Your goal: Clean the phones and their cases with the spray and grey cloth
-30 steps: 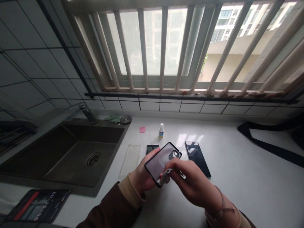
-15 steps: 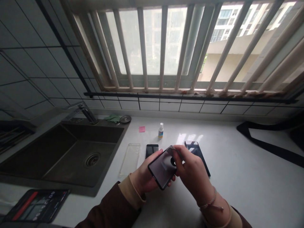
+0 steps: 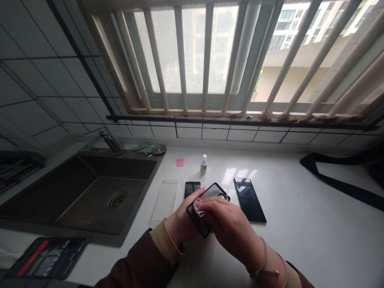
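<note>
A translucent phone case with a black rim [image 3: 215,191] is tilted above the counter, held from below and the left by my left hand [image 3: 184,220]. My right hand [image 3: 229,218], with a bracelet at its wrist, presses a small whitish cloth or tissue [image 3: 198,209] on the left part of the case. Its fingers are bent together over the cloth. Behind my left hand lies a small dark phone [image 3: 192,187], partly covered. A clear case [image 3: 165,200] lies to the left, and a larger black phone [image 3: 250,200] to the right.
A small white bottle [image 3: 203,165] stands near a pink note [image 3: 179,162]. The sink [image 3: 90,192] with its faucet [image 3: 111,142] is at the left, a green cloth [image 3: 142,149] behind it. A device with a timer display [image 3: 48,258] is at lower left, a black strap [image 3: 342,184] at right.
My right hand has moved left and down across the case with the cloth, from its camera-ring end. The large phone at the right now shows fully. My left hand has barely moved.
</note>
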Action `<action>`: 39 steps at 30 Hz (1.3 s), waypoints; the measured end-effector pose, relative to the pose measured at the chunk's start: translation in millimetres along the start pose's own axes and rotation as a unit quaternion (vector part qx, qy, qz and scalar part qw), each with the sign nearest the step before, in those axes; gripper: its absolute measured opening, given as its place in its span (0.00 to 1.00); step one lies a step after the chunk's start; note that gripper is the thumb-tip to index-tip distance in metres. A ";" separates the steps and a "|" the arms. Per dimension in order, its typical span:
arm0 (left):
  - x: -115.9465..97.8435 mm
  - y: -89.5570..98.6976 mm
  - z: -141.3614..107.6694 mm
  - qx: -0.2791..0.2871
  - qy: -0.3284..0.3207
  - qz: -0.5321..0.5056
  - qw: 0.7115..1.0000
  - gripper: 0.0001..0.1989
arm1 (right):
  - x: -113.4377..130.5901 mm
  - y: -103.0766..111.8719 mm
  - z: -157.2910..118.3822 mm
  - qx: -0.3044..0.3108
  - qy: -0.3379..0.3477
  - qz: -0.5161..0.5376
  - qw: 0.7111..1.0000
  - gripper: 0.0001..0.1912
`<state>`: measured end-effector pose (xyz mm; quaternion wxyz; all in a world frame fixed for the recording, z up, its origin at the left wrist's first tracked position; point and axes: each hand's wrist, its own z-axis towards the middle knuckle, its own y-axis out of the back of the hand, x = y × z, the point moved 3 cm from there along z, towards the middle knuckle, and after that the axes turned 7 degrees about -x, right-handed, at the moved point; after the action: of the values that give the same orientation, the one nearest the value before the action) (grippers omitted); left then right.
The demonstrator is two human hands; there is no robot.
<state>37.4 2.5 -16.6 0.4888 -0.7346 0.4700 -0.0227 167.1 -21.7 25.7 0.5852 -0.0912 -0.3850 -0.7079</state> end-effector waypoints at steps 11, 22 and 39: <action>-1.3 -3.8 -4.3 0.033 0.000 -0.035 0.999 0.24 | 7.7 6.0 3.9 0.076 0.012 0.086 0.993 0.13; -10.9 1.0 -1.2 0.005 -0.050 -0.045 0.998 0.27 | 3.8 13.1 3.2 0.095 -0.029 0.048 0.994 0.09; -8.5 -3.3 -1.5 0.024 -0.012 0.063 0.998 0.34 | -37.0 34.9 -2.7 -0.161 -0.340 0.009 0.926 0.17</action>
<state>34.1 7.7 -9.8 0.5127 -0.6915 0.5089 0.0059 210.4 4.0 17.7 0.4024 -0.4233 -0.4407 -0.6817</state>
